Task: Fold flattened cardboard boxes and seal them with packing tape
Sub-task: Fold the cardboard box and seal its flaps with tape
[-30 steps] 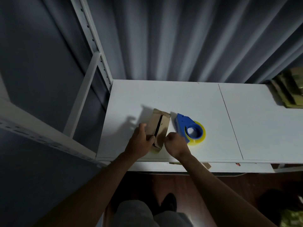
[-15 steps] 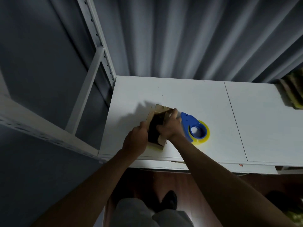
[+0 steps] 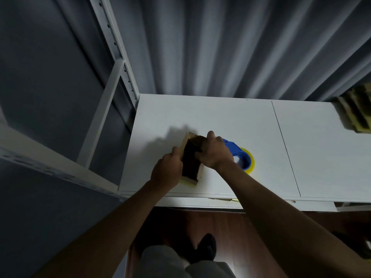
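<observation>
A small brown cardboard box (image 3: 190,163) stands on the white table (image 3: 230,121) near its front edge, its top open and dark inside. My left hand (image 3: 167,170) grips the box's left wall. My right hand (image 3: 214,151) holds the right wall, fingers curled over the top edge. Just right of the box lies a blue tape dispenser (image 3: 240,155) with a yellow tape roll, partly hidden behind my right hand.
A stack of flattened cardboard (image 3: 357,115) lies at the table's far right edge. A white metal shelf frame (image 3: 112,73) stands to the left. Grey curtains hang behind the table. My shoe and dark floor show below.
The box has been opened from nearly flat into a standing shape. My right hand moved up onto its right wall, and the left hand stayed on the left side.
</observation>
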